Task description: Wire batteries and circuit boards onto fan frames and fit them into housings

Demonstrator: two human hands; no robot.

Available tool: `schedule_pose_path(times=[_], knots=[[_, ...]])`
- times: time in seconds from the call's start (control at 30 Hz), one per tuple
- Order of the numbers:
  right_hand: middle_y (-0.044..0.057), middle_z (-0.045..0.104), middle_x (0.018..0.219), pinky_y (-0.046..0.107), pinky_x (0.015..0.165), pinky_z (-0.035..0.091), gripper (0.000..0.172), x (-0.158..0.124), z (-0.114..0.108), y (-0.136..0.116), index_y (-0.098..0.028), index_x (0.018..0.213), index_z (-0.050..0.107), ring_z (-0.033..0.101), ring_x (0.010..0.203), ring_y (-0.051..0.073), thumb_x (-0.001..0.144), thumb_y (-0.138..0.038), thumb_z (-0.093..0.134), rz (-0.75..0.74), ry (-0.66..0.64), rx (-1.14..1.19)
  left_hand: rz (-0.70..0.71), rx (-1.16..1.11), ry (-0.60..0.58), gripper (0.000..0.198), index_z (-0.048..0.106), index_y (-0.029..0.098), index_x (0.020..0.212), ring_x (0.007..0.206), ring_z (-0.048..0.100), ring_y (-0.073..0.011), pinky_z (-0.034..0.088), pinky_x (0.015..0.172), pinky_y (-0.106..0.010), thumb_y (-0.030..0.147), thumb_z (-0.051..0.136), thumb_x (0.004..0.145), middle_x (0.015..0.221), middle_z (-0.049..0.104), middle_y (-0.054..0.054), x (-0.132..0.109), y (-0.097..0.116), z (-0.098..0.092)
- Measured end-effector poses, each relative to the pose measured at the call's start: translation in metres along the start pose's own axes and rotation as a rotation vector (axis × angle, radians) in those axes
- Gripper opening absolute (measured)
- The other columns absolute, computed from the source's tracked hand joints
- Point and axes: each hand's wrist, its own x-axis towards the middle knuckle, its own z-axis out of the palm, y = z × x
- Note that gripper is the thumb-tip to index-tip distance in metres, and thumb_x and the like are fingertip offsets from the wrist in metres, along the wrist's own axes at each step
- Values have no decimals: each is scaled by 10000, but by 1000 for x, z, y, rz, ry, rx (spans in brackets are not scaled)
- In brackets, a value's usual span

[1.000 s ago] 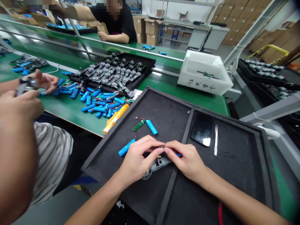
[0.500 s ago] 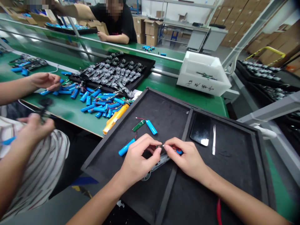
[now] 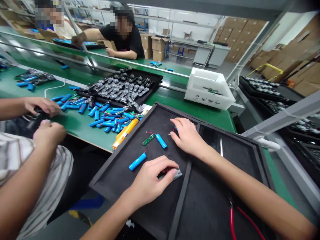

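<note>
Head view put my left hand [image 3: 150,181] at lower middle of the frame, its grip curled narrowly over a silver metal piece [image 3: 178,174] lying on a black foam tray [image 3: 110,175]. My right hand [image 3: 188,135] sat higher on the tray, its grip also narrow, with the fingers over a small blue object [image 3: 175,129]; I could not tell whether it was held. Left of that hand lay a blue cylindrical cell [image 3: 137,161], a second blue cell [image 3: 161,141] and a green circuit board [image 3: 148,139], with thin red wires among them. Tweezers [image 3: 221,147] lay just past my right wrist. At the left edge, a co-worker's hands [image 3: 41,106] closed around a dark tool [image 3: 37,117] beside the green counter [image 3: 75,128], which carried loose blue cells [image 3: 105,120].
</note>
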Motion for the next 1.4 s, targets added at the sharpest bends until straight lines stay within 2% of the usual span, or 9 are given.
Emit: schedule_pose_path(times=[0.17,0.3,0.4,0.57,0.7,0.83,0.97,1.2,1.4], knots=[[78,731,1211,336,987,499,290,-2,17,-42,-242,1245,690,668,1120,218,1093,-334,461,-220,-283,-17,98,37,-18,149,717,170,1096,901,706,-182,537,826,-300,198,612,994,992,762,-64,-9,1,3],[120,766,845,350,752,537,647,8,33,-70,-192,868,756,741,808,253,1074,-635,331,-46,-385,-111,214,50,-81,145,718,153,1084,897,727,-186,546,819,-298,192,617,986,982,777,-70,-13,1,4],[183,767,847,403,731,553,716,21,40,-82,-162,813,767,754,827,325,995,-748,398,36,-414,-155,296,88,-172,165,730,160,1089,895,742,-192,551,806,-302,210,599,1001,986,782,-69,-12,0,5],[164,782,855,397,730,555,279,29,39,-91,-172,792,766,761,842,328,888,-407,652,64,-503,-129,353,174,-186,184,737,174,1093,874,743,-188,536,761,-304,235,581,1015,976,787,-55,-9,-1,6],[75,759,745,327,679,513,143,25,29,-81,-195,720,711,728,728,249,826,-281,670,47,-554,18,359,177,-175,175,738,169,1076,865,737,-177,535,755,-292,235,590,1009,968,778,-47,-10,-2,7],[-4,792,925,231,730,516,150,18,19,-64,-213,915,673,730,835,148,979,-303,571,-17,-544,282,346,176,-164,169,744,171,1066,879,743,-168,540,767,-279,233,601,1001,981,772,-37,-11,-3,8],[20,794,1063,244,845,535,165,8,16,-54,-197,1057,637,743,978,155,1049,-316,523,6,-382,607,341,163,-169,178,750,154,1067,893,745,-171,544,797,-281,226,602,1000,968,767,-44,-10,-2,8],[55,736,1111,325,891,483,238,19,18,-40,-225,1115,714,672,1026,216,1067,-328,505,-12,-197,149,324,186,-166,186,741,169,1081,864,723,-171,526,763,-287,243,586,1009,961,750,-42,-10,-2,9],[118,673,1159,364,931,482,135,29,39,-31,-187,1035,689,614,1109,275,923,-260,709,10,-269,79,321,183,-152,184,737,157,1072,836,716,-167,514,738,-284,233,582,1007,943,747,-45,-10,-1,8]])
